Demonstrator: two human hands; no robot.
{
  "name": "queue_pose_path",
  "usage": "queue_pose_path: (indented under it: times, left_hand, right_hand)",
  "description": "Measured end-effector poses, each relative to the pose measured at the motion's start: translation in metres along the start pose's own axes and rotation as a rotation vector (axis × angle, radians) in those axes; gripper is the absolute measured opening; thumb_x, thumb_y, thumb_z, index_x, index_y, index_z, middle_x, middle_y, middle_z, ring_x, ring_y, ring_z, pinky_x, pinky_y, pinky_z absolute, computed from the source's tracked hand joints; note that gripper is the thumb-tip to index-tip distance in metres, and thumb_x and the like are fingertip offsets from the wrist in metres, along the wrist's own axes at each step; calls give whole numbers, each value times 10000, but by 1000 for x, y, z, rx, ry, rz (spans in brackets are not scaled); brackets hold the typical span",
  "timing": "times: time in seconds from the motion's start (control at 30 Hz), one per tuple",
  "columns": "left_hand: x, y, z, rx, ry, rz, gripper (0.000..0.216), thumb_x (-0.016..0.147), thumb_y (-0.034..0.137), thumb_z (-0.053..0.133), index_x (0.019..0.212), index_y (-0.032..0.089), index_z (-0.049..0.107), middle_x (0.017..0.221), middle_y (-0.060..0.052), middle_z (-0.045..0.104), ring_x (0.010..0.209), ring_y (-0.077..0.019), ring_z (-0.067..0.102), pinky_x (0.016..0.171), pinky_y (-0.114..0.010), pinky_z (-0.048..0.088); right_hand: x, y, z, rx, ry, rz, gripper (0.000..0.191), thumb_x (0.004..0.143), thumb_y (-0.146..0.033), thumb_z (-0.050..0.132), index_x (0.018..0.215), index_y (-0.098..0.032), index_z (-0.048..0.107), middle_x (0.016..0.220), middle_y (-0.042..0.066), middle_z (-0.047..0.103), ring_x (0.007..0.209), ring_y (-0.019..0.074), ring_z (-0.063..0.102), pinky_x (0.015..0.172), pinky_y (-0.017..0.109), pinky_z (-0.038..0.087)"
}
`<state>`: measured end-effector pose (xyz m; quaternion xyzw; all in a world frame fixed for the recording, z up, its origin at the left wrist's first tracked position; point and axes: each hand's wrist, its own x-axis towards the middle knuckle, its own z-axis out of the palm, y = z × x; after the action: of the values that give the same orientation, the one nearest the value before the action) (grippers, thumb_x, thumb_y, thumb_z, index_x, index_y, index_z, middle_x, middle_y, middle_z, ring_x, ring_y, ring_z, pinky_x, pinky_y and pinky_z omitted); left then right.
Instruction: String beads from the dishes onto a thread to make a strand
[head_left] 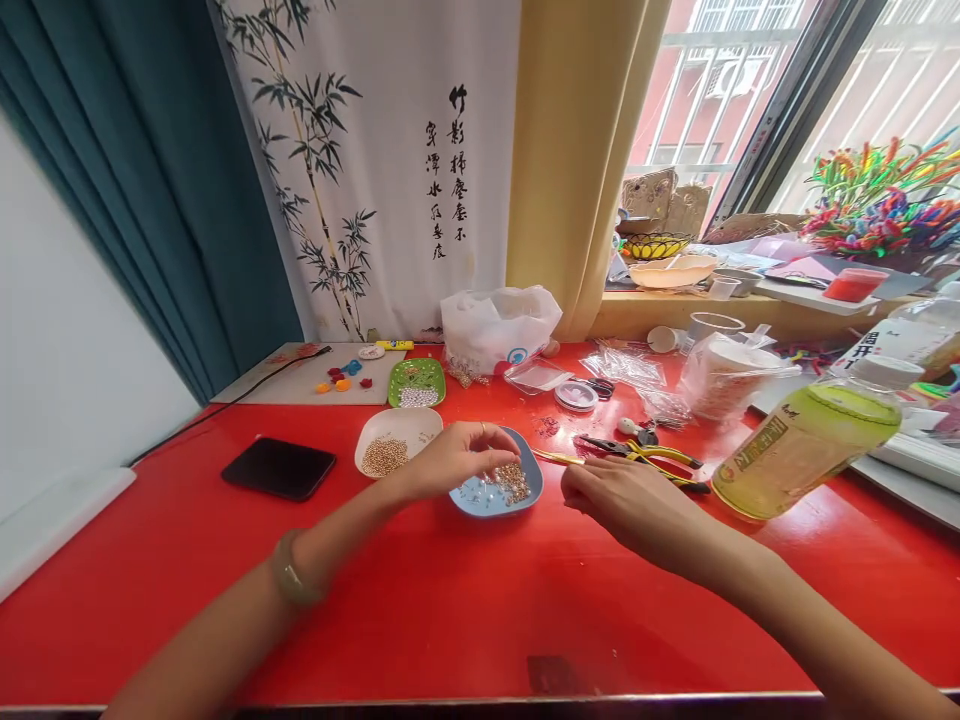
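Observation:
My left hand (469, 455) is over the near part of a blue dish (491, 508), its thumb and fingers drawn together; anything between them is too small to see. Gold beads (514, 484) and pale, clear bits lie in this dish. To the right, my right hand (607, 492) is closed just above the red table, and what it may hold is hidden. A thin gold-yellow strip (559, 457) shows just behind its fingers; I cannot tell whether they touch it. Left of the blue dish, a white dish (365, 440) contains small gold beads (385, 456).
A black phone (278, 467) lies at left. Behind the dishes are a green tray (417, 372) of beads and a white plastic bag (499, 325). Yellow-handled pliers (649, 455) and a tilted-looking drink bottle (806, 445) are at right, near clear packets (626, 368).

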<state>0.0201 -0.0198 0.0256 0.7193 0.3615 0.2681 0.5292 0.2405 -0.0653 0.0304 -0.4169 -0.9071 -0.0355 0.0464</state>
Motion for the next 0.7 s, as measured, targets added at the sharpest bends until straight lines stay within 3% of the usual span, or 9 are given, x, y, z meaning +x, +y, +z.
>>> queue_pose_path:
  times: [0.1, 0.2, 0.37, 0.47, 0.6, 0.7]
  left_hand:
    - [-6, 5, 5, -24, -122, -43, 313, 670, 382, 577, 876, 151, 625, 844, -63, 633, 638, -108, 522, 581, -233, 415]
    - [-10, 0, 3, -31, -106, -79, 286, 649, 381, 597, 779, 134, 663, 766, -63, 649, 569, -89, 481, 533, -216, 378]
    - [-18, -17, -12, -217, -16, -141, 287, 675, 371, 581, 785, 121, 670, 730, -77, 659, 458, -41, 372, 458, -197, 282]
    - [-21, -28, -16, -400, 25, -210, 299, 696, 372, 563, 814, 114, 657, 765, -92, 660, 420, -18, 332, 431, -187, 240]
    - [-22, -39, -12, -499, 35, -271, 297, 666, 335, 604, 846, 102, 642, 753, -80, 645, 472, -31, 427, 460, -171, 308]
    - [-24, -41, -7, -488, 30, -278, 291, 649, 301, 619, 863, 104, 623, 696, -50, 632, 517, -54, 501, 520, -181, 377]
  right_hand:
    - [17, -11, -23, -47, 49, 30, 103, 808, -136, 416, 753, -178, 492, 643, 1, 587, 551, 118, 502, 461, 229, 193]
    - [38, -14, -32, -72, 103, 41, 87, 794, -147, 435, 758, -177, 509, 651, -2, 597, 509, 97, 472, 443, 230, 137]
    - [61, -1, -18, -116, 204, -76, 123, 776, -103, 444, 758, -174, 543, 658, 3, 598, 551, 99, 474, 467, 221, 191]
    - [65, 10, 1, -148, 290, -91, 143, 780, -102, 458, 747, -180, 572, 731, 27, 614, 699, 133, 511, 547, 219, 284]
    - [62, 17, 24, -122, 435, 136, 222, 824, -167, 389, 789, -194, 606, 764, 62, 620, 735, 165, 534, 537, 236, 310]
    - [59, 16, 33, 207, 479, 333, 208, 815, -250, 399, 829, -194, 599, 723, 50, 636, 660, 164, 568, 541, 254, 363]
